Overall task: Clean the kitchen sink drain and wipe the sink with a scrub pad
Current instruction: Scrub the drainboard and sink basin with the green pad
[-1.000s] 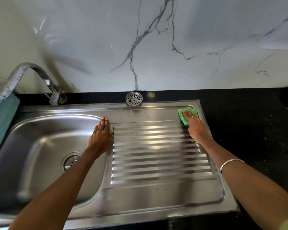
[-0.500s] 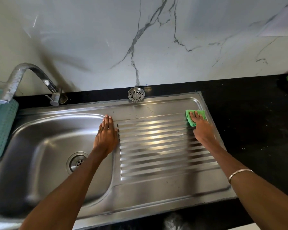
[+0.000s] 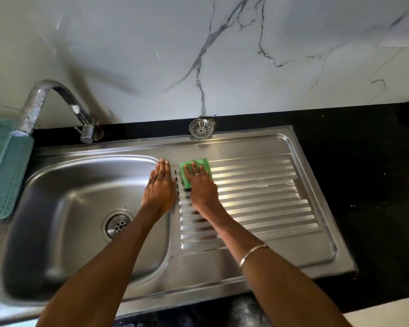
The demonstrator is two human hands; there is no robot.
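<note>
The green, folded, slightly crumpled pad (image 3: 195, 172) lies at the drainboard's (image 3: 257, 199) back left corner under the flat-fingered right hand (image 3: 202, 187), while the left hand (image 3: 160, 188) rests open just beside it.

scrub pad (image 3: 194, 172) green, flat on drainboard's ribbed left end | drain (image 3: 117, 225) open, strainer (image 3: 201, 129) out

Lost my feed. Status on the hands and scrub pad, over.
Right hand flat on green scrub pad, left end of drainboard. Left hand flat on sink rim beside it. Drain strainer out, on counter behind. Nothing blocking.
</note>
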